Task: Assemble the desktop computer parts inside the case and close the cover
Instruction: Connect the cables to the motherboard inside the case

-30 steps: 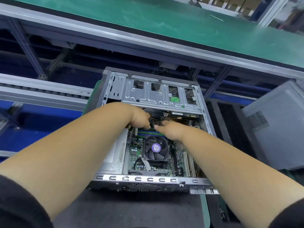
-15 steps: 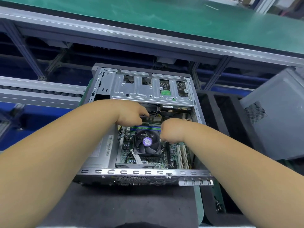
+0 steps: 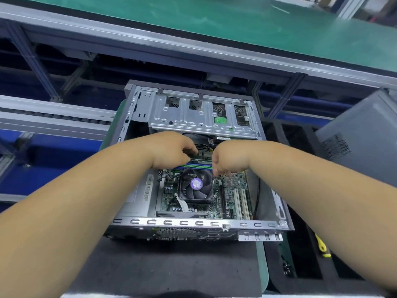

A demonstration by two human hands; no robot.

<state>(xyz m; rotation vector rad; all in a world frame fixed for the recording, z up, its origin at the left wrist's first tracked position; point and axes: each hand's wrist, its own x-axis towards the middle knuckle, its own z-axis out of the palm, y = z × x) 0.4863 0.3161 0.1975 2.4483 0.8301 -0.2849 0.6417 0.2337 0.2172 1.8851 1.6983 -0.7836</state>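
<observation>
I observe the open computer case (image 3: 193, 227) lying on a dark mat on the worktop (image 3: 163, 267), cover off. My left hand (image 3: 171, 150) pinches one end of a green memory module (image 3: 200, 161) above the blue slots behind the cooler fan (image 3: 196, 184). My right hand (image 3: 228, 158) is curled at its other end; whether it grips the module, I cannot tell.

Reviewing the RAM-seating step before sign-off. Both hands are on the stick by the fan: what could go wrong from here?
1. The left hand and right hand grip opposite ends of the memory stick; uneven pressure could seat it crooked in its slot.
2. Loose cables run just behind the stick and might get pinched.
3. The right hand's fingers hang close to the CPU fan and could knock it.
</observation>
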